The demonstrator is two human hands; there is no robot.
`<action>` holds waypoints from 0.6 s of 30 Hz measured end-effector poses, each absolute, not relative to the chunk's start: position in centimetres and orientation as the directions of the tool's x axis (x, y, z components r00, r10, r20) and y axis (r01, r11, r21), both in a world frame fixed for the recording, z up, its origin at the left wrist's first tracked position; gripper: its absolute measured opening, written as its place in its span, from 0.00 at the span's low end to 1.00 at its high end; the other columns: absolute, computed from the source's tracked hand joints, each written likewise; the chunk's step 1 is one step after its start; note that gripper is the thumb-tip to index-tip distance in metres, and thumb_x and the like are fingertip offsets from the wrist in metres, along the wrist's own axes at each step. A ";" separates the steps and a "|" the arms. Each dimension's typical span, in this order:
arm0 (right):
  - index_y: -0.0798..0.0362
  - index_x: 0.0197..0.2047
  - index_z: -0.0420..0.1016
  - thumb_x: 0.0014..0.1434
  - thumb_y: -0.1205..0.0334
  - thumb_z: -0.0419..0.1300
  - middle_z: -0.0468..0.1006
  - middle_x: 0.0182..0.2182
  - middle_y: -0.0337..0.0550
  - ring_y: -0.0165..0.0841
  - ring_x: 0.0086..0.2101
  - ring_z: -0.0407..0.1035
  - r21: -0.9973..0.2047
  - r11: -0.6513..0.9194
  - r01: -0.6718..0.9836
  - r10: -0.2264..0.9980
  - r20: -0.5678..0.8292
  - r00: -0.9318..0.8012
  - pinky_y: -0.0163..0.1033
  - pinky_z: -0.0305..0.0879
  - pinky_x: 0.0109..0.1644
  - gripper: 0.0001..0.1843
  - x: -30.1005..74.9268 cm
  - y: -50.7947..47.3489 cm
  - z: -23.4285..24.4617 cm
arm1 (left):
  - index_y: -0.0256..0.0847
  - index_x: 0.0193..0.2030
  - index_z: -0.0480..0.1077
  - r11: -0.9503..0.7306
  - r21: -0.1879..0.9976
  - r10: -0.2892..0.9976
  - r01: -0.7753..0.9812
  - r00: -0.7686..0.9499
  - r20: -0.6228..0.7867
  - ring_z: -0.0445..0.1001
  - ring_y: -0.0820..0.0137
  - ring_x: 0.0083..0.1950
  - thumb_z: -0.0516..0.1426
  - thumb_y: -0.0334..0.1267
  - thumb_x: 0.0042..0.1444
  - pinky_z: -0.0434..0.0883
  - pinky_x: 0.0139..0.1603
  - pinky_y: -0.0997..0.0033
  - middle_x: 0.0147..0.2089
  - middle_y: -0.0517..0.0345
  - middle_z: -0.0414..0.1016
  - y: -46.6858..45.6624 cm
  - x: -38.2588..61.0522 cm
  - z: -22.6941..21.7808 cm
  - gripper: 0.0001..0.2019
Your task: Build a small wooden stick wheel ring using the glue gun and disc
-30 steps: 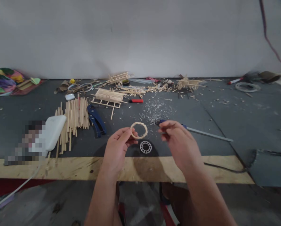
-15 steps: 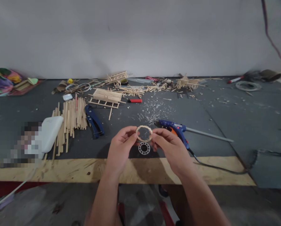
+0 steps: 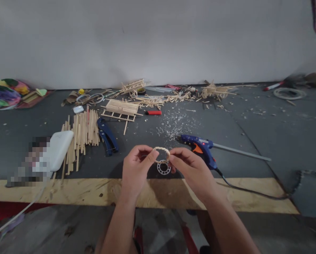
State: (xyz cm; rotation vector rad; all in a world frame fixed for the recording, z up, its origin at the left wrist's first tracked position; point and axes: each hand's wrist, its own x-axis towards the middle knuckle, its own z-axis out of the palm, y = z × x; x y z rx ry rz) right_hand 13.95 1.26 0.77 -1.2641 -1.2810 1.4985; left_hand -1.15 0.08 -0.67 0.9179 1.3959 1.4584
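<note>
Worn on the head, just behind the near edge of the counter (image 3: 266, 130). Looked forward and down across it to the far wall (image 3: 158, 38). Sat close above the left hand (image 3: 135, 170) and right hand (image 3: 190, 168), both near and central. Took in the counter's width from left to right.

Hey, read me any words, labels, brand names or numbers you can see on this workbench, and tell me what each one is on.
No text can be read anywhere.
Blue glue gun: any label is too small to read.
White case: plain, no print shows.
Patch beside it: blurred out, unreadable.
Wooden ring pinched between left hand and right hand: no marking.
</note>
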 end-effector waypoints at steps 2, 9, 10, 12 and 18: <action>0.49 0.35 0.74 0.57 0.57 0.59 0.74 0.27 0.36 0.29 0.27 0.65 -0.981 -0.187 0.052 0.959 -0.194 -0.207 0.37 0.63 0.34 0.06 14.0 1.2 0.7 | 0.40 0.30 0.73 0.035 0.995 0.936 -0.095 -0.346 -0.066 0.71 0.73 0.32 0.65 0.42 0.46 0.68 0.34 0.74 0.29 0.60 0.74 0.1 -1.1 -0.6 0.09; 0.49 0.35 0.74 0.57 0.58 0.59 0.73 0.27 0.36 0.28 0.27 0.65 -0.981 -0.191 0.039 0.957 -0.195 -0.213 0.37 0.63 0.35 0.06 14.1 1.3 0.8 | 0.41 0.29 0.74 0.065 0.992 0.940 -0.111 -0.328 -0.098 0.68 0.76 0.30 0.65 0.41 0.48 0.66 0.34 0.76 0.28 0.62 0.74 0.2 -1.1 -0.8 0.08; 0.49 0.34 0.74 0.57 0.58 0.59 0.73 0.27 0.36 0.28 0.28 0.65 -0.981 -0.188 0.038 0.958 -0.191 -0.214 0.36 0.63 0.35 0.06 14.2 1.3 0.8 | 0.41 0.29 0.75 0.067 0.992 0.940 -0.106 -0.328 -0.099 0.68 0.76 0.30 0.65 0.41 0.48 0.66 0.33 0.76 0.28 0.62 0.74 0.2 -1.1 -0.9 0.08; 0.50 0.34 0.74 0.57 0.58 0.59 0.73 0.27 0.37 0.29 0.28 0.65 -0.982 -0.184 0.034 0.959 -0.187 -0.214 0.37 0.63 0.35 0.05 14.2 1.3 0.9 | 0.41 0.29 0.75 0.072 0.992 0.941 -0.107 -0.324 -0.103 0.68 0.75 0.30 0.65 0.42 0.48 0.66 0.33 0.76 0.28 0.62 0.74 0.2 -1.0 -1.0 0.08; 0.50 0.35 0.74 0.57 0.57 0.59 0.72 0.26 0.37 0.29 0.27 0.65 -0.981 -0.192 -0.018 0.961 -0.184 -0.205 0.37 0.62 0.35 0.07 14.6 1.3 0.5 | 0.40 0.30 0.75 0.066 0.972 0.954 -0.227 -0.271 -0.128 0.69 0.75 0.30 0.65 0.42 0.48 0.67 0.35 0.75 0.27 0.61 0.74 0.3 -0.9 -1.6 0.08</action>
